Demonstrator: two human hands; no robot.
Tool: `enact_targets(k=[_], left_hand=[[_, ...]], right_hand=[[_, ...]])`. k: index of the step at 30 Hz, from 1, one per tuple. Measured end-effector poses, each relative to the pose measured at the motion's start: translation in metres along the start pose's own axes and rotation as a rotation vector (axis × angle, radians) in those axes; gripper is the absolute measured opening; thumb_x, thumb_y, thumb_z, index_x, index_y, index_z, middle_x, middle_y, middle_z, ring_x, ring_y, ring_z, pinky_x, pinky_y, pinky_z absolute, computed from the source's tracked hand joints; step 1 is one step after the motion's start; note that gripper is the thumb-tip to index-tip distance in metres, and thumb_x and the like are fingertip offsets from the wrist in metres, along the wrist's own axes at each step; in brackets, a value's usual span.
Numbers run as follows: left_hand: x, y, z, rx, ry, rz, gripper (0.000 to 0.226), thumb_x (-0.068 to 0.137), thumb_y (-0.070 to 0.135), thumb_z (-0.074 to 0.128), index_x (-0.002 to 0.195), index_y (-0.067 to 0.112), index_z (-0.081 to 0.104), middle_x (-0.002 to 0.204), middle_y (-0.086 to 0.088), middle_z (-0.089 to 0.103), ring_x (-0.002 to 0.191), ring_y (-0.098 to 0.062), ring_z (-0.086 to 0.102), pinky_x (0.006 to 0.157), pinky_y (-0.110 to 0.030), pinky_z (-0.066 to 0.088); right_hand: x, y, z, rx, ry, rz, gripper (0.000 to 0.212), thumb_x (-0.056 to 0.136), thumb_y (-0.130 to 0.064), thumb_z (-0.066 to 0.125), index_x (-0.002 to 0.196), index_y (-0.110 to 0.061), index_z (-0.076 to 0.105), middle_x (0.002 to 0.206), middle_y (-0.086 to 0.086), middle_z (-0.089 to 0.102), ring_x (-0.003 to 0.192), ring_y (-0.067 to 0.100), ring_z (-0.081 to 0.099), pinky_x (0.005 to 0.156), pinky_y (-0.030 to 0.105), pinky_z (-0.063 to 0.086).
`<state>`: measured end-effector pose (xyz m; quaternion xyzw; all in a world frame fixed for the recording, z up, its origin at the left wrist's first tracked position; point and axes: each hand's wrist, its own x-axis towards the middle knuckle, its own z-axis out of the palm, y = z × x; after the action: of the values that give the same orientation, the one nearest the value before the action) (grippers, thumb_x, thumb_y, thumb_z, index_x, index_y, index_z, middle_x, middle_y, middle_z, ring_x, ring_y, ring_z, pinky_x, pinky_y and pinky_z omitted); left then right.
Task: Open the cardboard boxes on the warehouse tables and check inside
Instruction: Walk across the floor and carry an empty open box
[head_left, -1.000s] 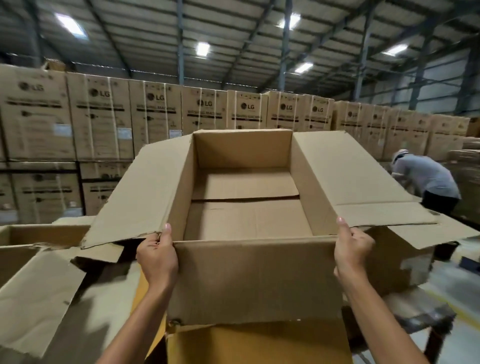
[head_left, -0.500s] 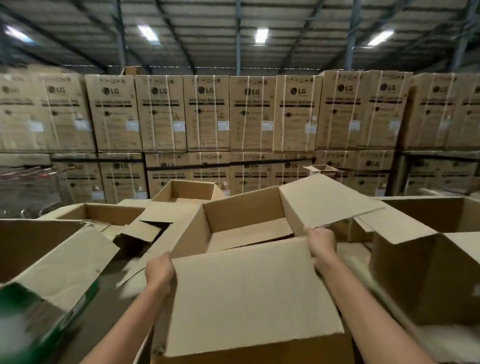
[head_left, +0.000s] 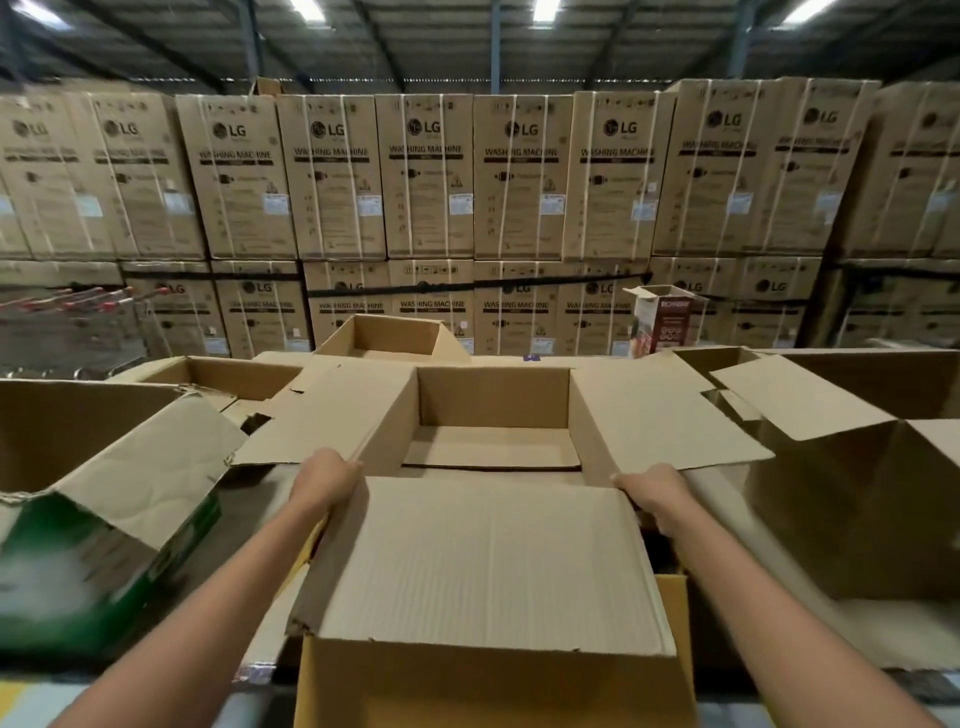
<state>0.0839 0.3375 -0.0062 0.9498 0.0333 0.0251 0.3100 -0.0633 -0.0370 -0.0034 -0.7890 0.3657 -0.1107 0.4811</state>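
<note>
holding open box (head_left: 493, 400) by near corners, left hand (head_left: 323, 480) and right hand (head_left: 649, 491), fingers curled over rim; inside looks empty; next: let go, check brown box (head_left: 831, 519) right of it.

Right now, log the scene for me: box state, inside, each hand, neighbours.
box: open, flaps spread
inside: only the bottom flaps show, no contents seen
near flap: folded out toward the person
left hand: grips the box at its near left corner
right hand: grips the near right corner
neighbours: open green box to the left; cartons stacked behind
</note>
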Motion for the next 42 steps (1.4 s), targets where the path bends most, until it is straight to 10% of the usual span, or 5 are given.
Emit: enact_targets(k=[6,14,21,39,42], left_hand=[[-0.033,0.017,0.012,0.623,0.177,0.296,0.009,0.088,0.010,0.052,0.093,0.012,0.058,0.102,-0.008,0.063,0.096,-0.032,0.064,0.068,-0.032,0.042],[-0.037,0.030,0.055,0.513,-0.443,0.448,0.047,0.107,0.047,0.027,0.137,0.024,0.055,0.144,-0.008,0.055,0.132,-0.030,0.049,0.109,-0.044,0.037],[-0.031,0.041,0.053,0.655,-0.785,0.333,0.058,0.106,0.050,0.029,0.142,0.011,0.051,0.153,-0.009,0.044,0.137,-0.029,0.044,0.115,-0.044,0.030],[-0.029,0.049,0.062,0.772,-0.912,0.200,0.024,0.099,0.046,0.048,0.093,0.027,0.063,0.124,-0.008,0.064,0.106,-0.026,0.063,0.087,-0.045,0.053],[-0.038,0.056,0.048,0.735,-0.919,0.190,0.035,0.100,0.045,0.049,0.121,0.020,0.063,0.133,-0.007,0.063,0.111,-0.024,0.064,0.094,-0.045,0.051]], right_hand=[[-0.018,-0.011,-0.002,-0.927,0.273,-0.348,0.003,0.090,-0.015,0.060,0.090,-0.017,0.062,0.087,0.000,0.063,0.079,0.021,0.059,0.065,0.030,0.047],[-0.011,0.019,0.038,-0.833,-0.437,-0.469,0.047,0.104,-0.050,0.037,0.073,-0.021,0.057,0.078,-0.003,0.057,0.085,0.024,0.058,0.070,0.034,0.042],[-0.005,0.012,0.039,-0.951,-0.588,-0.356,0.051,0.103,-0.049,0.043,0.119,-0.005,0.063,0.134,0.014,0.059,0.115,0.029,0.056,0.098,0.037,0.042],[-0.005,0.019,0.025,-0.842,-0.780,-0.262,0.030,0.099,-0.049,0.051,0.092,-0.027,0.071,0.108,-0.006,0.066,0.107,0.014,0.060,0.093,0.032,0.047],[-0.009,0.010,0.018,-0.822,-0.823,-0.268,0.030,0.096,-0.051,0.057,0.106,-0.026,0.072,0.124,-0.002,0.066,0.113,0.016,0.061,0.099,0.036,0.051]])
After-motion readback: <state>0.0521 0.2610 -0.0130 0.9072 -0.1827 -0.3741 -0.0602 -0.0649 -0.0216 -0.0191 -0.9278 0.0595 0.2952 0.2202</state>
